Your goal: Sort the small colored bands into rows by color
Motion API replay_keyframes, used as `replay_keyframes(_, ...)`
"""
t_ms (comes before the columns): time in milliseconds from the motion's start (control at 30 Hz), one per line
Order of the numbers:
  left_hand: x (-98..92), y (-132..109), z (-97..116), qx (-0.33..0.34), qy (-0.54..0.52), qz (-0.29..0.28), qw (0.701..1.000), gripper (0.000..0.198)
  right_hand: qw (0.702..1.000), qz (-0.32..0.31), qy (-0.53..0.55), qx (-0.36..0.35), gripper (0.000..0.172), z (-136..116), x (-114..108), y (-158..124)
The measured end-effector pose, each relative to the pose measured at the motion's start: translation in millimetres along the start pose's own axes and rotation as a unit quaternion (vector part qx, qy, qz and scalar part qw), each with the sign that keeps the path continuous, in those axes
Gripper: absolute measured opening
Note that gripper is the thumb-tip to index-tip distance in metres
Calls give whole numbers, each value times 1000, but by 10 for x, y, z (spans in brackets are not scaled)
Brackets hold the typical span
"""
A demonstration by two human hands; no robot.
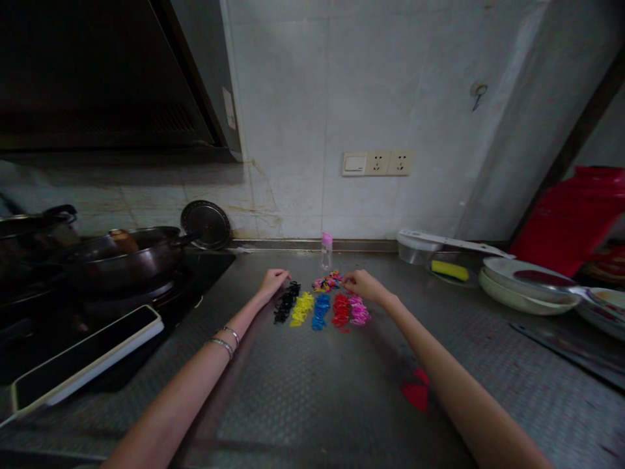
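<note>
Small elastic bands lie sorted by colour on the metal counter in rows: black bands (286,303), yellow bands (302,308), blue bands (320,311), red bands (340,311) and pink bands (360,311). Behind them sits a mixed-colour pile of bands (327,282). At the far end of the black row, my left hand (274,282) has its fingers drawn together; what they hold, if anything, is too small to make out. My right hand (362,284) pinches at the right edge of the mixed pile, its fingertips partly hidden. A clear bottle with a pink cap (326,253) stands upright behind the pile.
On the left are a stove with a pan (131,257) and a phone (88,355) at the stove's edge. To the right stand a plastic tub (415,249), a yellow sponge (450,270), and stacked bowls (525,296). A red scrap (416,393) lies beside my right forearm.
</note>
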State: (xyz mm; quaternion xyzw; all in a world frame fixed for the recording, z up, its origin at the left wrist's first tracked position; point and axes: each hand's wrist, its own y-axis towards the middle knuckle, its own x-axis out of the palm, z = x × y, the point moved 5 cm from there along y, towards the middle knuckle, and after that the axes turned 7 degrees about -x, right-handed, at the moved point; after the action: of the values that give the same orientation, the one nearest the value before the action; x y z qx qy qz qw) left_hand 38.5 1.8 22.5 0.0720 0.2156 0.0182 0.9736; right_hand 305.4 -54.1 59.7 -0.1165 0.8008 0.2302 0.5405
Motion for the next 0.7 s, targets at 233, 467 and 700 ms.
replay_keyframes(233, 26, 37, 155, -5, 29, -29, 999, 29, 996, 67, 9, 53, 28, 339, -33, -131)
replay_keyframes(467, 495, -192, 548, 136, 198, -153, 958, 19, 996, 49, 6, 74, 28, 332, -25, -189)
replay_keyframes(700, 765, -305, 605, 174, 294, -163, 925, 19, 996, 41, -12, 80, 27, 319, -54, -199)
